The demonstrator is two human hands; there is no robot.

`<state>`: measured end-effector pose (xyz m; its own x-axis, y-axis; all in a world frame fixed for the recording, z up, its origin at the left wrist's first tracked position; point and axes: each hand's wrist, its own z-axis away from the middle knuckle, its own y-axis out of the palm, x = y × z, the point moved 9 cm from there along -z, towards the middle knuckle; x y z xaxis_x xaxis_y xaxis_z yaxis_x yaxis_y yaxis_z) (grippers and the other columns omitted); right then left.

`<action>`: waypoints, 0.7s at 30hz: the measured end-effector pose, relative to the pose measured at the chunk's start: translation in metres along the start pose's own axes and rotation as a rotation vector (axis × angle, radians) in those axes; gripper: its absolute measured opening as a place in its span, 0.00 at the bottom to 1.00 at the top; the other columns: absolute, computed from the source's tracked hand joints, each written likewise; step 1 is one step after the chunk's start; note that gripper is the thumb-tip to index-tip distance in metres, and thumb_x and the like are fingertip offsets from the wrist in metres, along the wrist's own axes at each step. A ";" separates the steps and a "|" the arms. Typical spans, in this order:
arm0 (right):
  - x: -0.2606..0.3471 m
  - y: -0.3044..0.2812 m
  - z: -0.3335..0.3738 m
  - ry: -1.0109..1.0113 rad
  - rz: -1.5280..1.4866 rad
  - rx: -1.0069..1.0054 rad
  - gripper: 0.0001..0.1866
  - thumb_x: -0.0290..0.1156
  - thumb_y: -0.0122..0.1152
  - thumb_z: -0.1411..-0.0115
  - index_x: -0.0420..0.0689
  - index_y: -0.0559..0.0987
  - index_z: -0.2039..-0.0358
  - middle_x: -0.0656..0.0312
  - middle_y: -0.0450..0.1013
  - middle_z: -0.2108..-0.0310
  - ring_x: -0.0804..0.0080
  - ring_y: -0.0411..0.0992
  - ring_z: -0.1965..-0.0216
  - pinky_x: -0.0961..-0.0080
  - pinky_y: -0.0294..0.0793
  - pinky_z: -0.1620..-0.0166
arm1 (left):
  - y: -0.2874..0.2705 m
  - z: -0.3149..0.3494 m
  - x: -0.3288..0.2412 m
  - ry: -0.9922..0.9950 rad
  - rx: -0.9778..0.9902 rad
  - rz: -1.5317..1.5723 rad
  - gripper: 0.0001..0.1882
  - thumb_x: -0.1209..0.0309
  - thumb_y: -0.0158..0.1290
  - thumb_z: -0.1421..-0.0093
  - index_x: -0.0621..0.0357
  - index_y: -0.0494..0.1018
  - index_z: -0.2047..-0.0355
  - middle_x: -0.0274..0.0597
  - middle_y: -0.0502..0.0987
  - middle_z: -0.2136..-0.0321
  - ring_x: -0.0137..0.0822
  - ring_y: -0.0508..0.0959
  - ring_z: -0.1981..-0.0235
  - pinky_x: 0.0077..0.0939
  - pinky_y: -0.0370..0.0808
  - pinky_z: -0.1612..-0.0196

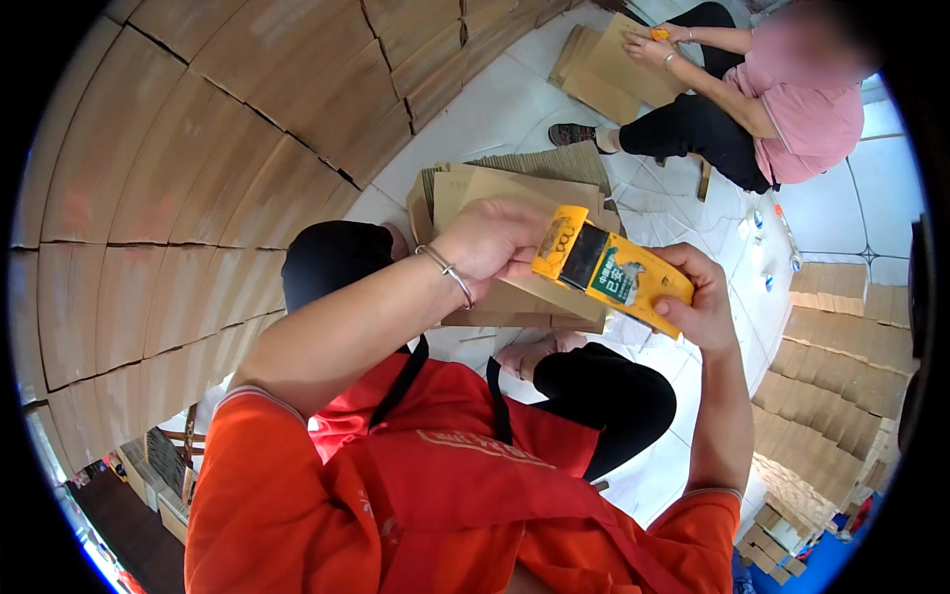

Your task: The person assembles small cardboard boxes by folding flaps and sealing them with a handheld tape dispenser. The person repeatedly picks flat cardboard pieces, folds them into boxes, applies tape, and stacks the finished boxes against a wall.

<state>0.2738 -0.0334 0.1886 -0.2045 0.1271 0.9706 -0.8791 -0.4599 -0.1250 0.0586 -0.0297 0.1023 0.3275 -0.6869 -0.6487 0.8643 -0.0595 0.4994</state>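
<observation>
White-tiled floor [510,94]; brown cardboard stacks [272,94] along left. Right grip [705,297] clasps yellow oblong case [621,277]; left grip [492,238] at its end, can't tell.

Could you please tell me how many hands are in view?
4: the wearer's left hand at the left end of a yellow package, the right hand gripping its right end, and a co-worker's two hands at upper right over cardboard, fingers partly hidden.

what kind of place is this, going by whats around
Probably a cardboard-packaging workshop: tall brown cardboard stacks line the left side, flat brown cardboard sheets lie piled on the white tiled floor, and a co-worker in a pink shirt handles a tan cardboard piece.
</observation>
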 end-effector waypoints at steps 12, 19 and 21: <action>0.055 0.098 -0.109 0.049 0.520 0.182 0.23 0.45 0.64 0.43 0.37 0.75 0.61 0.54 0.75 0.69 0.71 0.73 0.67 0.73 0.72 0.61 | -0.176 -0.044 -0.047 -0.031 -0.469 -0.559 0.10 0.66 0.59 0.41 0.62 0.77 0.73 0.37 0.76 0.79 0.26 0.70 0.81 0.26 0.59 0.82; 0.049 0.094 -0.106 0.091 0.565 0.109 0.23 0.47 0.65 0.44 0.38 0.76 0.60 0.53 0.76 0.69 0.68 0.74 0.68 0.73 0.73 0.62 | -0.157 -0.131 0.072 -0.060 -0.292 -0.048 0.17 0.61 0.49 0.35 0.62 0.73 0.55 0.48 0.80 0.61 0.38 0.82 0.60 0.31 0.79 0.61; 0.048 0.092 -0.109 0.129 0.572 0.108 0.23 0.47 0.65 0.44 0.39 0.76 0.60 0.53 0.76 0.69 0.68 0.75 0.67 0.73 0.73 0.61 | -0.160 -0.127 0.064 -0.064 -0.287 -0.502 0.20 0.61 0.50 0.36 0.64 0.70 0.52 0.50 0.79 0.58 0.39 0.81 0.57 0.31 0.78 0.59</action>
<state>0.1366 0.0260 0.2016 -0.6894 -0.0650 0.7215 -0.5666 -0.5723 -0.5929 -0.0101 0.0273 -0.0922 -0.1652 -0.6685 -0.7251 0.9795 -0.1969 -0.0417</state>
